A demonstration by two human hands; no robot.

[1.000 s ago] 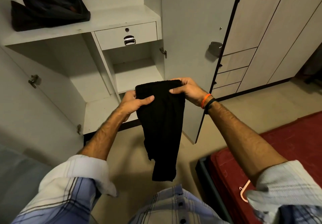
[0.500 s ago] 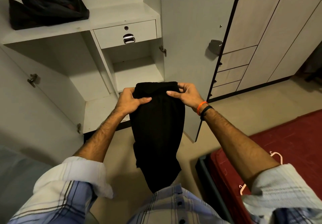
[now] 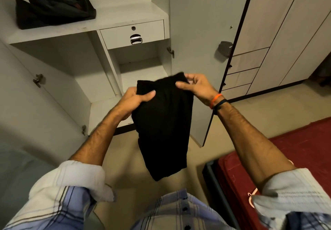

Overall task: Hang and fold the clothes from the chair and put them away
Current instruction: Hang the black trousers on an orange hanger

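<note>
A black garment (image 3: 163, 127), folded lengthwise, hangs in front of me over the floor. My left hand (image 3: 137, 99) grips its upper left corner with the thumb across the front. My right hand (image 3: 196, 86) pinches the upper right corner, which sits a little higher. The cloth's lower end dangles free near my shirt front. Behind it stands the open white wardrobe (image 3: 125, 20) with bare lower shelves. A dark folded garment (image 3: 53, 5) lies on the upper shelf at the left.
The wardrobe's right door (image 3: 202, 41) stands open beside my right hand; the left door (image 3: 26, 90) is open too. A small drawer (image 3: 133, 33) sits under the upper shelf. A red-covered bed (image 3: 290, 158) with a pink hanger (image 3: 251, 198) is at the lower right.
The hanging cloth has become shorter and its lower end has risen. My hands have shifted slightly, the right one now higher than the left.
</note>
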